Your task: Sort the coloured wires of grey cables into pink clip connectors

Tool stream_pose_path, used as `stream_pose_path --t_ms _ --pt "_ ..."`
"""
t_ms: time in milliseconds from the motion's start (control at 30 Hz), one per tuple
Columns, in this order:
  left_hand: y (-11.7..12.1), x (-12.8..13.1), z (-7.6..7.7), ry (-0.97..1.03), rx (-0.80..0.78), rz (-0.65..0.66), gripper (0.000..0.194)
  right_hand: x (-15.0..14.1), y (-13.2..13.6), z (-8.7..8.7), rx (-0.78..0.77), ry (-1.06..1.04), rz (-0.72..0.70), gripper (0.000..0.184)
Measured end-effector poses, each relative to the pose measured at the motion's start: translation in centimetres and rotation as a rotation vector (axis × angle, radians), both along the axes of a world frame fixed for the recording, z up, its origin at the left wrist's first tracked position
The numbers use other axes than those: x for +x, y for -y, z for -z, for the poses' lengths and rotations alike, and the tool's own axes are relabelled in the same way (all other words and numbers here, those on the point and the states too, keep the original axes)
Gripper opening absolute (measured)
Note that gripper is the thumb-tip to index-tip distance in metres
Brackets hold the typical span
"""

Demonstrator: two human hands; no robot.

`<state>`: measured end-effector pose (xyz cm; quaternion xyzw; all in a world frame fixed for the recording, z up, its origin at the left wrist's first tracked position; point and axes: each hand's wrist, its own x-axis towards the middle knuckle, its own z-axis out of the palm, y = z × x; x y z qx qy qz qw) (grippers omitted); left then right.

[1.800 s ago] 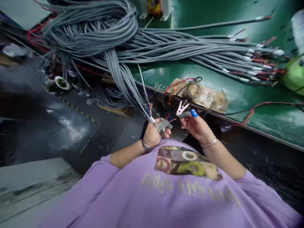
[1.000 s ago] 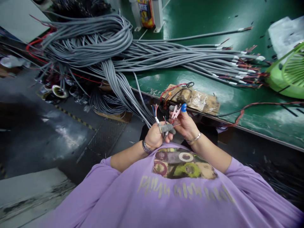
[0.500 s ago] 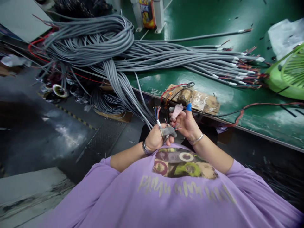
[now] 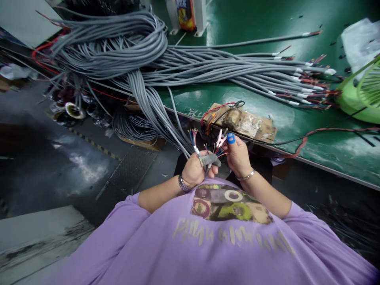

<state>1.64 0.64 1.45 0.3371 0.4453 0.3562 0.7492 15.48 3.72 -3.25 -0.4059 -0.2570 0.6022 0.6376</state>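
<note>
Just off the bench's [image 4: 329, 148] near edge, the left hand [image 4: 192, 169] is gripping splayed wires [image 4: 218, 151], and the right hand [image 4: 240, 157] is pinching a clip [image 4: 220, 140] beside them. Stripping is looking finished here (the cores are fanning out); what is remaining, I can't tell.

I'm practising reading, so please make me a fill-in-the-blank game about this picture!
Long grey cables lie on a shiny ____ table.
A small pink clip is in the ____ hand.
That hand's thumb wears a ____ cover.
Thin, colourful ____ stick out of the left hand.
Missing words: green; right; blue; wires.
</note>
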Motion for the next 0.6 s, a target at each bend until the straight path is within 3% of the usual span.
stream_pose_path --t_ms 67,233,600 --pt "-0.1 0.0 0.1 -0.002 -0.005 0.002 0.039 -0.2 -0.1 0.2 -0.001 0.017 0.011 0.043" --pt "-0.2 0.0 0.5 -0.004 -0.011 -0.003 0.04 -0.7 -0.7 -0.5 -0.167 -0.245 -0.212 0.051" --pt "-0.2 0.0 0.7 0.007 -0.03 -0.009 0.039 -1.0 -0.9 -1.4 -0.214 -0.335 -0.158 0.038"
